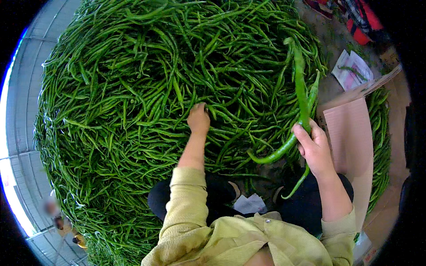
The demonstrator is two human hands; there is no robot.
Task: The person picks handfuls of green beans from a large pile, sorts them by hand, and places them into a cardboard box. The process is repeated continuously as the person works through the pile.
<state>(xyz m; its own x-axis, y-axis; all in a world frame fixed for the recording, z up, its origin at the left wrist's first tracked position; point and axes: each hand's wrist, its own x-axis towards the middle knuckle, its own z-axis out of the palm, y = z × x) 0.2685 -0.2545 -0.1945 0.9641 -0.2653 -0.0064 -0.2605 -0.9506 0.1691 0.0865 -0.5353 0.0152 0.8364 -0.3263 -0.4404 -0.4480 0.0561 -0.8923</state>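
A large heap of long green chili peppers [159,79] fills most of the view in front of me. My left hand [199,119] reaches into the near middle of the heap, its fingers curled down among the peppers. The fingertips are hidden, so whether they grip anything does not show. At the heap's right edge, my right hand [314,143] holds a few long green chili peppers [300,86] between thumb and fingers. One points away from me, and a curved one hangs out to the left. A thin tip sticks out below the hand.
Right of my right hand stands an open cardboard box [349,149] with green chili peppers [380,149] inside. Crumpled paper [352,69] lies on the floor beyond it, and more paper [250,203] lies between my legs. Other people [55,212] are far off at left; red clothing [362,23] shows at upper right.
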